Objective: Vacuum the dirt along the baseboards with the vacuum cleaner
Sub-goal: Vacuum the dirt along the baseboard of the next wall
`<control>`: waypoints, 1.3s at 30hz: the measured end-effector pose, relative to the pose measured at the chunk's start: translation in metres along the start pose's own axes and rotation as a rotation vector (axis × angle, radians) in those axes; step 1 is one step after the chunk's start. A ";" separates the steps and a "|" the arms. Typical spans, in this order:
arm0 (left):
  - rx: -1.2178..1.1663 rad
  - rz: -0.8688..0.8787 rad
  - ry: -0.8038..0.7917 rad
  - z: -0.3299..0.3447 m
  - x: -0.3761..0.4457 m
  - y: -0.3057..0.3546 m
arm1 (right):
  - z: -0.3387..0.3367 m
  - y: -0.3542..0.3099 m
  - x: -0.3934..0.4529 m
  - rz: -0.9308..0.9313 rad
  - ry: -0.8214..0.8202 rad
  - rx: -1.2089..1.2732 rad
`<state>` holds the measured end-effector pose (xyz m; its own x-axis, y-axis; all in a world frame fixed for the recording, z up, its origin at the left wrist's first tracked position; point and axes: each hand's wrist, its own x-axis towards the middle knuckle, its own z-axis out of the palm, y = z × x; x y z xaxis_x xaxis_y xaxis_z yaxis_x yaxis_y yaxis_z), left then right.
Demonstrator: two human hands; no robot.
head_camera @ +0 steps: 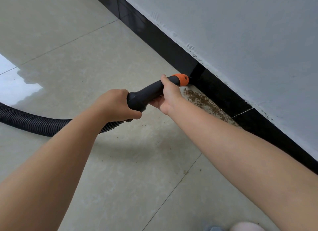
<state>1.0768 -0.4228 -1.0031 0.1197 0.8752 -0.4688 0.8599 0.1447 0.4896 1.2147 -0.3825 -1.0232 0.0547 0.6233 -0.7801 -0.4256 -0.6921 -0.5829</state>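
The black vacuum nozzle [148, 93] with an orange tip [182, 79] points at the foot of the black baseboard [222, 93]. My right hand [169, 96] grips the nozzle just behind the orange tip. My left hand [117, 105] grips the wider rear end, where the ribbed black hose [34, 122] joins. A strip of brown dirt [204, 103] lies on the floor along the baseboard, starting just right of the tip and running toward me. A few loose crumbs are scattered on the tiles nearer to me.
The pale tiled floor [86, 62] stretches left, with a bright reflection at the far left. A white wall [249, 33] rises above the baseboard. The hose trails off the left edge. A bit of pink and blue shows at the bottom edge [240, 227].
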 end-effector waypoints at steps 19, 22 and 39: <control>-0.131 -0.066 0.188 -0.003 -0.002 -0.021 | 0.036 -0.001 0.007 -0.078 -0.083 -0.111; -0.130 -0.103 0.246 -0.004 -0.001 -0.022 | 0.048 -0.003 0.009 -0.067 -0.088 -0.148; -0.108 -0.007 0.051 -0.004 0.004 -0.013 | 0.010 0.004 -0.002 -0.007 -0.005 0.091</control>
<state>1.0643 -0.4196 -1.0083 0.0867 0.8958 -0.4359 0.8016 0.1971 0.5645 1.2036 -0.3830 -1.0222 0.0531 0.6300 -0.7748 -0.5058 -0.6520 -0.5649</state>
